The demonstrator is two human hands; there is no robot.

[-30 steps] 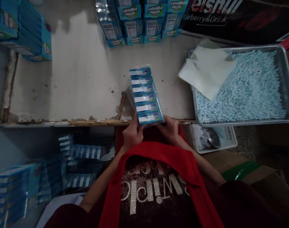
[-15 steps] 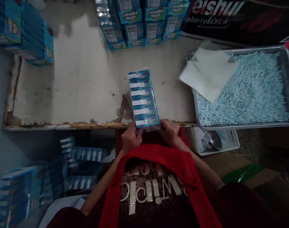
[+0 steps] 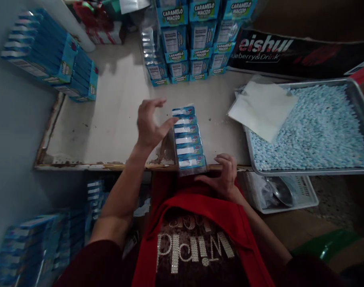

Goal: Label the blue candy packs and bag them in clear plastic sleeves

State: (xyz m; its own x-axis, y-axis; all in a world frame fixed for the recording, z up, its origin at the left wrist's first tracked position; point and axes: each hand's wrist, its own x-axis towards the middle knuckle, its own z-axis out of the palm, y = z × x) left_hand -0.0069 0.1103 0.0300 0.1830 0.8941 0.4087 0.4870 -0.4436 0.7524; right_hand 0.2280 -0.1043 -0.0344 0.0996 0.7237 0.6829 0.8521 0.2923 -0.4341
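Observation:
A clear-wrapped pack of several small blue boxes (image 3: 188, 139) lies at the table's front edge, its wrap sticking out past the edge. My left hand (image 3: 150, 123) is raised just left of the pack, fingers apart and curved, the thumb pointing at the pack's upper left side. Nothing is in it. Near the pack's lower right corner, my right hand (image 3: 223, 173) is open with thumb and fingers apart, holding nothing.
Blue cartons (image 3: 189, 48) are stacked at the back. More blue packs (image 3: 56, 59) stand at the left. A metal tray (image 3: 307, 172) of light blue pieces, partly under white sheets (image 3: 264, 107), is at the right. A white basket (image 3: 310, 199) sits below it.
Both hands have let go of the pack's near end. My left hand has moved up and to the left, and my right hand has opened beside the pack. The camera view has shifted.

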